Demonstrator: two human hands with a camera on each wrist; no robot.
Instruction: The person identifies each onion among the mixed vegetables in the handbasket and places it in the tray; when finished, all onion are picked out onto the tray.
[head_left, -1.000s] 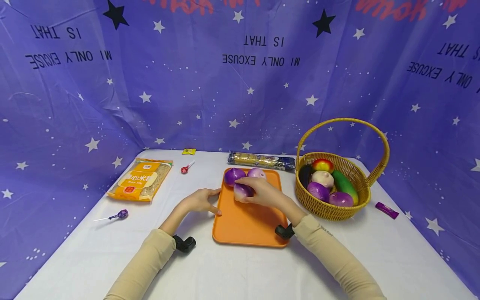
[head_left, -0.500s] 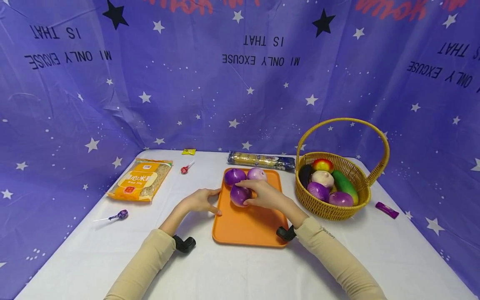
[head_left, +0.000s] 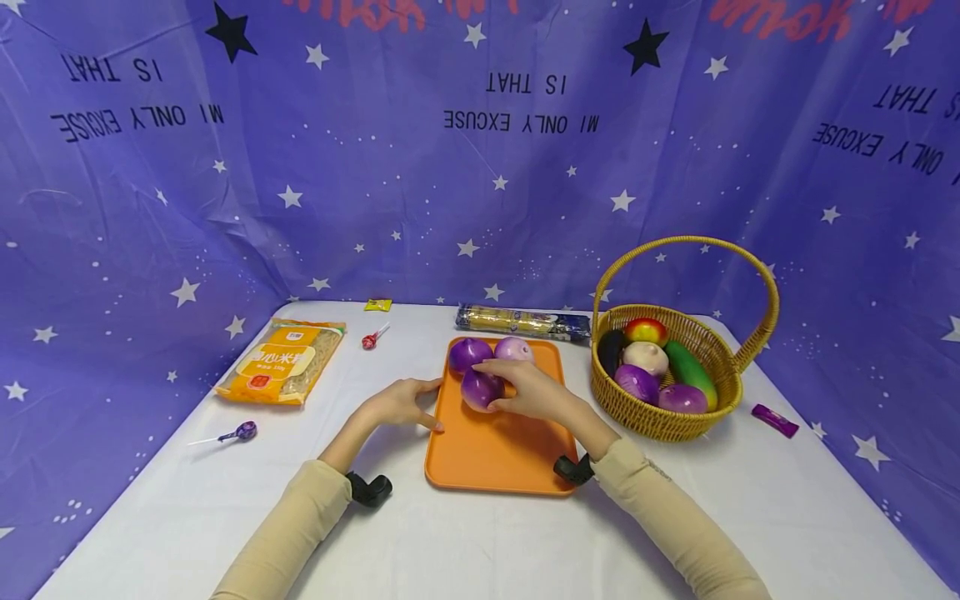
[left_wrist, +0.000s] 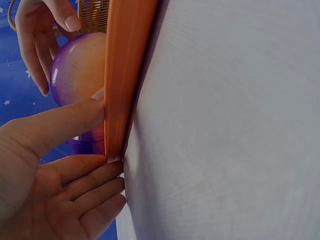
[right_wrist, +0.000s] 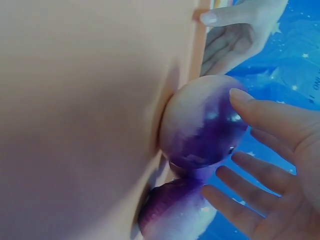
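Note:
A purple and white onion (head_left: pixel 480 390) sits on the orange tray (head_left: pixel 502 454), beside a second purple onion (head_left: pixel 469 354) and a paler one (head_left: pixel 514 349) along the far end. My right hand (head_left: pixel 528 387) is spread around the nearest onion. In the right wrist view its thumb (right_wrist: pixel 242 97) lies at the onion's side, and the other fingers are extended, loosely apart from it. At the tray's left edge my left hand (head_left: pixel 401 403) rests with thumb and fingertips against the rim, fingers mostly straight, as the left wrist view shows.
Right of the tray stands a wicker basket (head_left: pixel 648 425) of vegetables and fruit. A long dark packet (head_left: pixel 522 322) lies behind it. To the left are an orange food bag (head_left: pixel 281 361), a purple lollipop (head_left: pixel 245 430), a red lollipop (head_left: pixel 369 341) and a yellow wrapper (head_left: pixel 378 305).
The near onion has turned from its pale side to its purple side and settled slightly nearer me under my right hand. My left hand has stayed at the tray's edge.

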